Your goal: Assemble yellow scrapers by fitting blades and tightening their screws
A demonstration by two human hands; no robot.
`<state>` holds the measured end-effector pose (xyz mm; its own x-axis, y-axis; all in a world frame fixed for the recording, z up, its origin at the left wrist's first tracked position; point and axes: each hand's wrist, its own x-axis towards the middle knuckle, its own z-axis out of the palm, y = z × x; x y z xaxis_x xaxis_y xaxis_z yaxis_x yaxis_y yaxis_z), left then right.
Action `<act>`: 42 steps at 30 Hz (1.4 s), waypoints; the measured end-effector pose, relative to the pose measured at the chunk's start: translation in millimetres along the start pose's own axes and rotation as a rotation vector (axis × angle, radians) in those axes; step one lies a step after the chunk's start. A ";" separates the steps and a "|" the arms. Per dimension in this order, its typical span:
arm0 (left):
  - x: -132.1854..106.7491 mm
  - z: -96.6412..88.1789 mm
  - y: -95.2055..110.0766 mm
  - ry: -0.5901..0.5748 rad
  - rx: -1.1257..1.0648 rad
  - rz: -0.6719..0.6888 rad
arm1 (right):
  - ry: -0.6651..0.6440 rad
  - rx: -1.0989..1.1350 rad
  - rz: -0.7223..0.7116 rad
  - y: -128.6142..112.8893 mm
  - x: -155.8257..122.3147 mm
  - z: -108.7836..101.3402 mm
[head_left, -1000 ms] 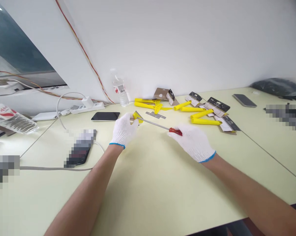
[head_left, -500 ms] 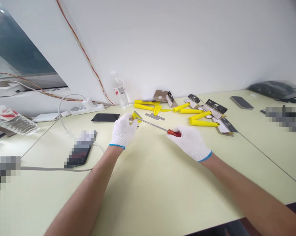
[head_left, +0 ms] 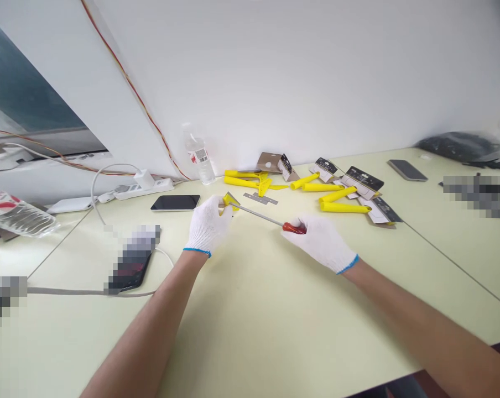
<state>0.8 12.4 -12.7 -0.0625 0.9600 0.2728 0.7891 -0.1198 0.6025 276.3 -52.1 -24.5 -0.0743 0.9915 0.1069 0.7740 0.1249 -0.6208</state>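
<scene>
My left hand (head_left: 208, 225), in a white knit glove, is closed on a small yellow scraper head (head_left: 232, 202) that has a metal edge. A screwdriver (head_left: 260, 214) with a red handle is gripped in my right hand (head_left: 321, 241), gloved the same way. Its long shaft points left, and the tip meets the scraper head; the exact contact is too small to make out. Just beyond lie thin metal blades (head_left: 260, 198). Yellow plastic parts (head_left: 263, 183) rest behind them, and several yellow tube handles (head_left: 344, 208) lie to the right.
Printed cardboard packaging (head_left: 363, 182) lies among the handles. A water bottle (head_left: 200, 160) stands by the wall, and another bottle (head_left: 17, 215) lies on its side at left. Phones (head_left: 175, 203) and a white power strip (head_left: 144, 189) with cables occupy the left side; a dark plastic bag (head_left: 461, 148) is far right.
Both hands keep their hold, and the screwdriver stays at the scraper head with hardly any movement. The whole view has shifted slightly.
</scene>
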 end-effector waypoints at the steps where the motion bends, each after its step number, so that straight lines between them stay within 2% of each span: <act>1: 0.1 -0.6 0.4 -0.005 -0.003 -0.008 | 0.070 -0.098 -0.067 1.2 -0.2 2.2; 4: -0.8 -3.0 2.8 -0.019 -0.019 -0.030 | 0.195 -0.310 -0.185 2.9 -0.2 3.6; 6: -2.1 -4.9 5.1 -0.011 -0.014 -0.024 | 0.154 -0.272 -0.163 1.9 0.3 -0.3; 8: -3.0 -6.3 6.8 -0.009 -0.018 -0.019 | -0.072 -0.045 -0.040 -0.8 0.2 -6.1; 10: -3.2 -7.0 7.1 -0.020 -0.038 -0.028 | -0.386 0.239 0.120 -4.1 -0.5 -11.3; 11: -2.9 -7.1 6.8 -0.026 -0.044 -0.034 | -0.500 0.339 0.187 -5.6 -1.0 -12.9; 12: -2.5 -7.2 6.3 -0.029 -0.045 -0.038 | -0.545 0.383 0.226 -6.8 -1.4 -13.4; 13: -2.1 -7.2 5.8 -0.028 -0.042 -0.041 | -0.517 0.370 0.228 -7.7 -1.8 -12.8; 14: -1.6 -7.2 5.3 -0.026 -0.038 -0.043 | -0.424 0.309 0.203 -8.1 -2.1 -11.2; 17: -1.2 -6.8 4.4 -0.015 -0.036 -0.030 | -0.055 0.023 0.057 -6.9 -2.5 -3.1; 19: -1.8 -5.8 3.9 -0.004 -0.034 -0.017 | 0.060 -0.119 -0.043 -5.1 -2.7 0.8; 21: -3.0 -4.5 3.4 0.008 -0.017 -0.010 | 0.113 -0.186 -0.116 -4.0 -2.7 0.2; 22: -3.6 -3.9 3.3 0.010 -0.009 -0.011 | 0.109 -0.172 -0.125 -4.1 -2.6 -1.9; 23: -4.2 -3.5 3.3 0.011 -0.003 -0.012 | 0.048 -0.105 -0.096 -4.5 -2.5 -4.9; 27: -6.3 -4.4 5.7 0.022 0.001 -0.004 | -0.473 0.346 0.157 -7.9 -2.2 -16.8; 28: -6.6 -5.3 6.6 0.026 0.003 -0.007 | -0.538 0.410 0.200 -8.7 -2.4 -17.6; 29: -6.9 -6.2 7.5 0.030 0.005 -0.010 | -0.529 0.418 0.214 -9.2 -2.7 -16.9; 31: -7.4 -7.7 8.8 0.028 0.011 -0.023 | -0.335 0.303 0.173 -9.2 -3.8 -11.9; 33: -7.5 -8.4 9.2 0.022 0.024 -0.030 | -0.081 0.082 0.049 -7.5 -5.1 -4.2; 35: -7.5 -7.8 8.6 0.021 0.037 -0.025 | 0.073 -0.121 -0.094 -4.1 -6.1 2.7; 37: -7.7 -5.8 7.1 0.023 0.044 -0.009 | 0.138 -0.259 -0.191 -0.2 -5.9 5.7; 39: -8.2 -2.9 5.2 0.023 0.044 0.004 | 0.177 -0.318 -0.219 2.2 -4.4 3.7; 41: -8.9 0.2 3.9 0.011 0.041 0.009 | 0.106 -0.241 -0.176 1.2 -2.5 -2.6; 42: -8.9 1.3 3.6 -0.001 0.031 0.002 | 0.000 -0.136 -0.111 -0.9 -1.8 -6.4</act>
<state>5.0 3.7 -13.9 -0.0608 0.9600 0.2733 0.8075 -0.1137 0.5788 279.9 -54.3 -19.2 -0.1641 0.9718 0.1693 0.8389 0.2277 -0.4944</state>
